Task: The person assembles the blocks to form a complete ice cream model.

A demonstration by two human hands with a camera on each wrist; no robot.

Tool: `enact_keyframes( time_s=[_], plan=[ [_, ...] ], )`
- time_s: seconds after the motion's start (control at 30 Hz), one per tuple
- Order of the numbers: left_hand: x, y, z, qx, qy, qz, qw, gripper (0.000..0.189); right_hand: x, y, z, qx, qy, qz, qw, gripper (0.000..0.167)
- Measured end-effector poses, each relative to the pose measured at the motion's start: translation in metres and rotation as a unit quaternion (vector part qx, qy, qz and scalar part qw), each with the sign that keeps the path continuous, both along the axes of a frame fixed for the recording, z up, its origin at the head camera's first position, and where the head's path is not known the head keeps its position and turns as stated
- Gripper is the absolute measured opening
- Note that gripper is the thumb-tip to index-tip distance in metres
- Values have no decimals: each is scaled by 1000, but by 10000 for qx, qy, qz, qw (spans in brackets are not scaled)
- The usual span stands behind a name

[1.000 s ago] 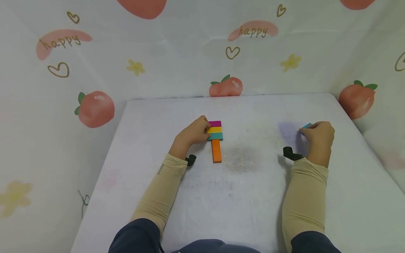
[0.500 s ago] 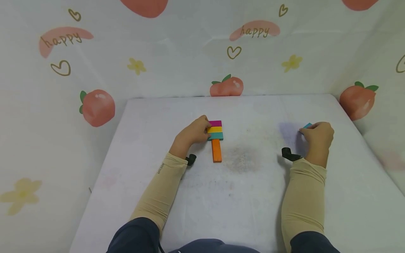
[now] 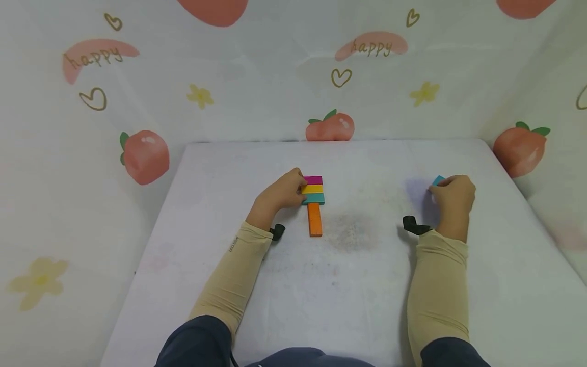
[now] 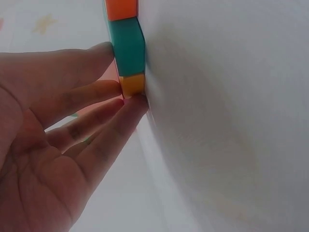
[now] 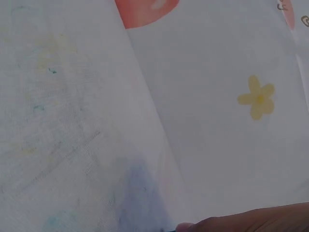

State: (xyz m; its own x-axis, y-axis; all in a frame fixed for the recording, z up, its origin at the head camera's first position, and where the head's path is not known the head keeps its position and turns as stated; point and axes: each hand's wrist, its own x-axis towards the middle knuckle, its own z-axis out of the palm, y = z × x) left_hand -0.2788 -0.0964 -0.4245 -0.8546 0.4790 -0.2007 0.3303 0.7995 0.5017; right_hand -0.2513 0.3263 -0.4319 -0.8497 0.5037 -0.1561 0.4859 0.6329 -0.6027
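Note:
Three flat blocks, magenta (image 3: 314, 180), yellow (image 3: 313, 189) and teal (image 3: 315, 198), lie side by side as a stack pattern on the white table. An orange block (image 3: 315, 221) extends toward the person from the teal one. My left hand (image 3: 283, 189) touches the left ends of the three blocks. In the left wrist view its thumb (image 4: 99, 54) meets the teal block and other fingers reach the yellow end; the magenta one is mostly hidden. Farther right, my right hand (image 3: 454, 198) pinches a blue block (image 3: 438, 180), partly covered by the fingers.
The white table (image 3: 367, 290) has greyish and purple stains. A white cloth backdrop (image 3: 257, 61) printed with peaches and flowers rises behind and beside it. Small dark wrist mounts (image 3: 415, 225) stick out near each sleeve.
My right hand has shifted slightly left with the blue block. The left hand and the block pattern stay in place; the head view has tilted a little.

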Motion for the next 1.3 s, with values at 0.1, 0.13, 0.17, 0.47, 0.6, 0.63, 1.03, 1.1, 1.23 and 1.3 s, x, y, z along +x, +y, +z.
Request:
enact_keyframes(
  time_s=[0.1,0.13,0.17,0.47,0.6,0.63,1.03,1.1,1.23,1.3],
  plan=[
    [1,2,1,-7,-13,-6,10000,45,-4,-6,0,21,-22,173,9998,47],
    [0,2,1,-17,-6,-18,10000,43,-6,-8,0,55,-31,250,9997,47],
    [0,3,1,-31,-3,-39,10000,42,-8,-11,0,82,-37,311,9995,47],
    [-2,5,4,-173,133,-194,9996,33,-24,-47,-4,227,147,818,9963,46],
    [-3,3,6,-158,188,-247,9994,29,-33,-65,-5,154,272,974,9948,46],
    [-3,2,7,-141,208,-258,9994,26,-35,-69,-5,160,316,1021,9941,45],
    [0,-2,5,24,-81,11,10000,44,-59,-118,-8,90,569,1478,9873,39],
    [1,-1,4,30,-98,39,9999,44,-62,-125,-9,55,606,1557,9859,39],
    [4,-1,4,49,-127,80,9999,43,-66,-137,-11,-51,663,1696,9833,39],
    [4,0,4,56,-114,73,9999,42,-68,-142,-11,-129,685,1775,9816,38]
  ],
)
